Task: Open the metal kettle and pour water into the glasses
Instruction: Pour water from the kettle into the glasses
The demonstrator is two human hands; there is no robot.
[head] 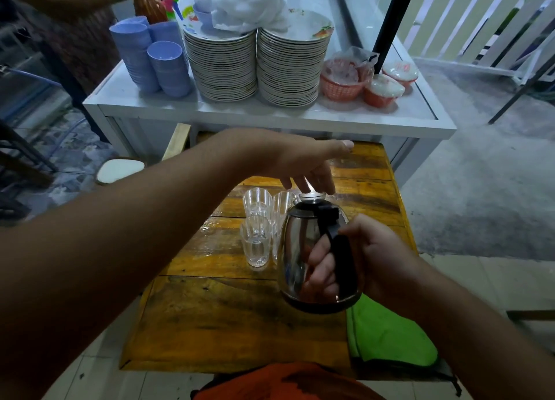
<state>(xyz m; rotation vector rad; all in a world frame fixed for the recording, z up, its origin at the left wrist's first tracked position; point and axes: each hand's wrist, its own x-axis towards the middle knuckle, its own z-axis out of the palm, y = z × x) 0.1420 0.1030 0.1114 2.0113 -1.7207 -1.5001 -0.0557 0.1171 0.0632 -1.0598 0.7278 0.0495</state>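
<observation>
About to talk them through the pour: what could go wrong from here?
1. The glasses stand tightly clustered right beside the metal kettle; swinging it could topple them.
2. The left hand reaches over the kettle's top; if the water is hot, steam may hit the fingers.
3. The wooden table looks wet near the glasses, so they may slide.

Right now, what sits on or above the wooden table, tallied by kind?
Glasses: 3 visible
Kettle: 1, held off the table by the right hand
Green cloth: 1
Total: 5
The left hand hovers over the kettle's lid.
</observation>
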